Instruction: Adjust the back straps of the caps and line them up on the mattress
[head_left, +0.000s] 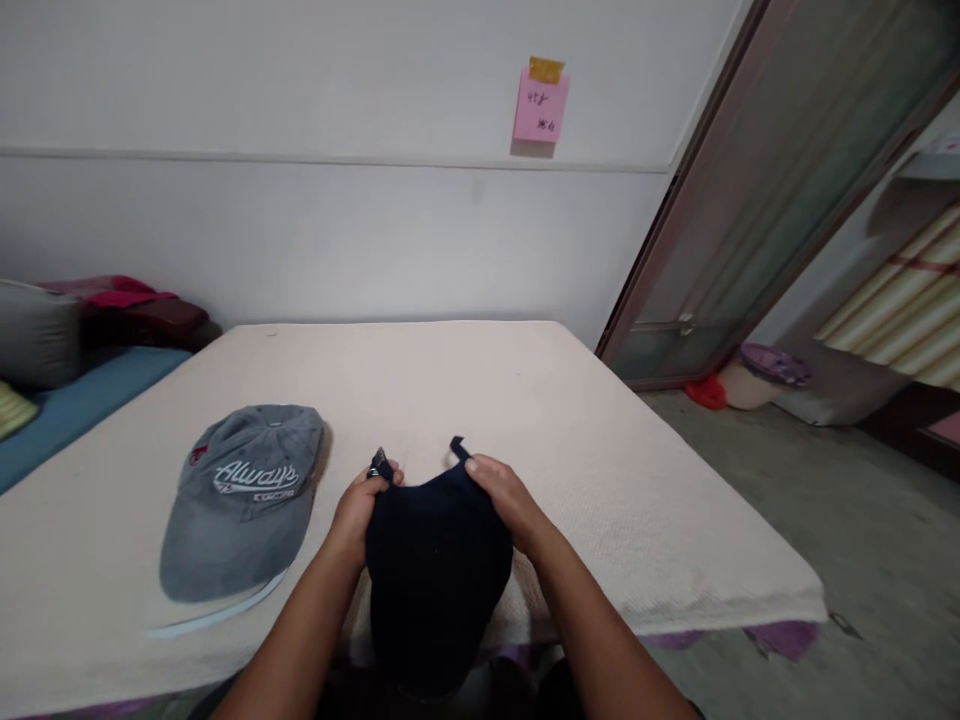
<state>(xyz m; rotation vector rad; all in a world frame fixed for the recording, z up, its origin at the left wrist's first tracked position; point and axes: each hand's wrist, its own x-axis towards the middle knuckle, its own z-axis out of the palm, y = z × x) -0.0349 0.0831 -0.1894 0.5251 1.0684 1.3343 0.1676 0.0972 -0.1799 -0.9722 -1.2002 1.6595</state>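
1. dark navy cap (439,580): one, held at the near edge of the desk (412,380), in front of the wearer; narrow back edge away from the body, broad part toward it. underside detail too dark to tell.
2. left hand (356,515): clamped on the cap's back left corner, fingers pinching the buckle strap (381,464), whose metal-looking fitting points up.
3. right hand (510,500): clamped on the back right corner, thumb on top, beside the loose strap end (457,447), which stands bent and free. the hands are apart, the cap spanning them.
4. gray cap (244,505): one, white "always" lettering, lying on the desk left of the left hand, brim toward the wearer; pale blue strip (217,618) along its near side.
5. pink note (541,106): one, taped to the wall, handwritten.
6. handling remarks, by judgement: keep both corners level so the back edge stays untwisted; pinch close to the strap roots; leave the buckle's face clear of the fingers; grip lightly, as the fabric looks soft.
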